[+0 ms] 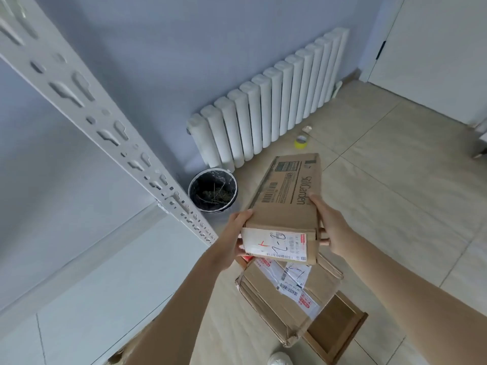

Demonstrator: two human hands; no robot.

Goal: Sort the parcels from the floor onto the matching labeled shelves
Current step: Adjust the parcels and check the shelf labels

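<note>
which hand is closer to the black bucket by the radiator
Left. The left hand grips the held box's left edge, just below-right of the black bucket. The right hand grips the box's far side, farther away.

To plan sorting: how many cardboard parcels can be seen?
2: one long parcel held in both hands, one taped parcel on the floor beneath it. Others may be hidden.
</note>
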